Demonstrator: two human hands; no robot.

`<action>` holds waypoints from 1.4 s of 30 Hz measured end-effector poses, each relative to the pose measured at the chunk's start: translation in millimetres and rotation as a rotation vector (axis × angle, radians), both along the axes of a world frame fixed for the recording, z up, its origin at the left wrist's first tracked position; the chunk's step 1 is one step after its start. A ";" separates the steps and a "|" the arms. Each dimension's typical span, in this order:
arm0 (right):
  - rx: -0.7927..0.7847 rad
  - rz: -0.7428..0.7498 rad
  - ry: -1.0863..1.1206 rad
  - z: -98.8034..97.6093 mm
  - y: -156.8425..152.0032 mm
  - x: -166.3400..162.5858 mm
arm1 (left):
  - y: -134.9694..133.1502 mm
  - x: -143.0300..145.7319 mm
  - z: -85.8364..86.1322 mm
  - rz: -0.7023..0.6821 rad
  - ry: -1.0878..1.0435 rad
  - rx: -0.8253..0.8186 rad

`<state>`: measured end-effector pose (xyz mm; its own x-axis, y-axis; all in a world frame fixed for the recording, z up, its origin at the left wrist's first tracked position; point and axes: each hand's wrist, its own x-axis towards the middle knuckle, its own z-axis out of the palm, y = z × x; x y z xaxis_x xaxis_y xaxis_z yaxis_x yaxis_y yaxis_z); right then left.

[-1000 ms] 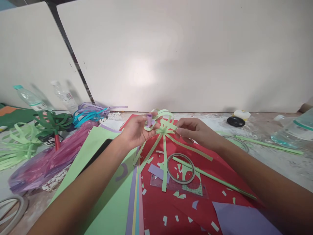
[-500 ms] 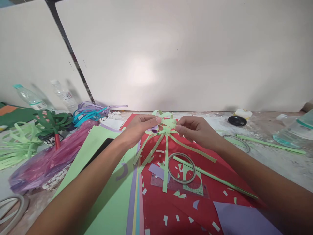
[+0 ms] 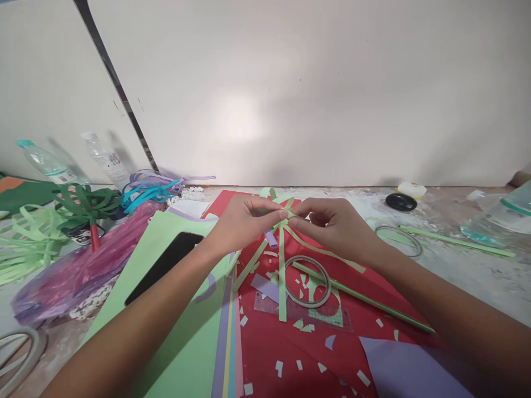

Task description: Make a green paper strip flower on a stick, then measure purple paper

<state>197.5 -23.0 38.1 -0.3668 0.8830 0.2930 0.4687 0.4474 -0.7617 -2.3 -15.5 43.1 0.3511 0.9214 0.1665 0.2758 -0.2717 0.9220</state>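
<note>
The knot where the green paper strips (image 3: 282, 276) come together is covered by fingertips, so I can't see how they are joined. A small purple piece (image 3: 271, 239) peeks out just below the pinch, half hidden, and its shape is hard to call. Over on the far right a clear bottle (image 3: 498, 221) is cut off by the edge of view. So is a tape ring (image 3: 29, 345) down at the lower left corner.

Now the hands. The left hand (image 3: 244, 218) is closed, thumb and forefinger nipped tight on the strips at their centre. The right hand (image 3: 332, 221) meets it fingertip to fingertip, also pinched shut on the same bundle, other fingers curled under.

The strips are held just above the red paper sheet (image 3: 290, 354). Loose ends fan down and outward, and short loops poke up behind the fingers. One long strip hangs straight down, its tip lying on a clear ruler (image 3: 332, 318). Another tape ring (image 3: 307, 257) lies flat right beside it, with a thin rolled green stick (image 3: 365, 298) running under its rim.

Green paper sheets (image 3: 182, 354) sit under the left forearm, with a flat black slab (image 3: 166, 265) on top. White scraps litter the red sheet, and the counter (image 3: 477, 271) beyond looks dusty.
</note>
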 end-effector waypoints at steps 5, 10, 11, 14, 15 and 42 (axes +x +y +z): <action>-0.021 -0.022 0.022 0.6 -0.5 -0.1 | -1.0 1.0 0.3 0.028 -0.003 0.067; -0.059 0.030 0.072 -0.2 -1.8 0.8 | -3.3 3.1 0.0 0.012 0.046 0.101; -0.053 0.039 0.079 -0.5 -2.4 0.3 | -4.3 3.9 -0.2 0.020 0.054 0.116; -0.036 0.016 0.089 -1.2 -3.2 -1.4 | -6.9 6.2 -1.4 0.094 0.073 0.181; -0.035 -0.005 0.092 -1.5 -3.1 -1.8 | -7.4 6.9 -2.1 0.126 0.081 0.210; 0.162 -0.120 -0.048 -0.8 -9.4 -7.3 | -10.8 8.4 -6.7 0.181 0.246 0.466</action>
